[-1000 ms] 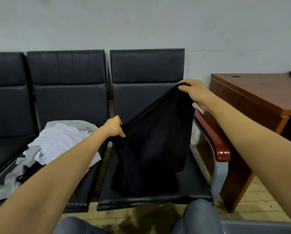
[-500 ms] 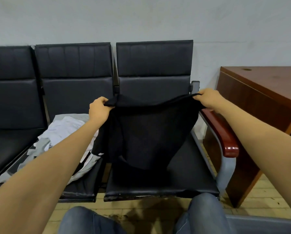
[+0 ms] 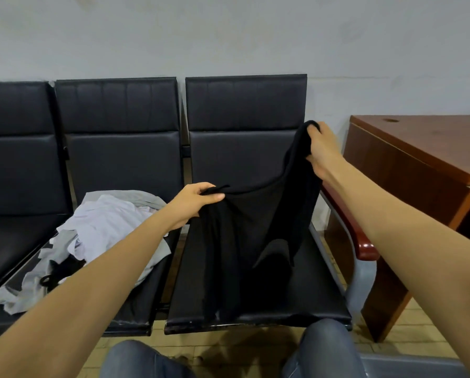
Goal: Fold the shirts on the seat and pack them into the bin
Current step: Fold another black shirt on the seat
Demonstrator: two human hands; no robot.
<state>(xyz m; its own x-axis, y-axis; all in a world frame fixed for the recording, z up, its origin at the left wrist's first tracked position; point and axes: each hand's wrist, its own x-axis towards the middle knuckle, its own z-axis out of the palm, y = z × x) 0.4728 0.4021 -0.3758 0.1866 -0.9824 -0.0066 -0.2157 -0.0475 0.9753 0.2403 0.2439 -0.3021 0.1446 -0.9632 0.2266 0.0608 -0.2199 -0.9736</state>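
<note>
A black shirt [image 3: 244, 236] hangs in the air over the rightmost black seat [image 3: 318, 301], its lower part draping down onto the seat pad. My left hand [image 3: 194, 203] pinches one edge of it at the seat's left side. My right hand [image 3: 322, 151] grips the other edge higher up, near the backrest's right side, so the top edge slopes up to the right. A heap of white and grey shirts [image 3: 102, 233] lies on the middle seat to the left. No bin shows clearly.
The row of black seats stands against a pale wall. A red-brown armrest [image 3: 351, 230] ends the row on the right, beside a brown wooden desk [image 3: 419, 159]. My knees in jeans [image 3: 321, 350] are at the bottom, with a grey edge [image 3: 408, 366] at bottom right.
The shirt's top edge was level half a second ago; now my right hand has risen and my left hand has dropped, tilting the edge up to the right.
</note>
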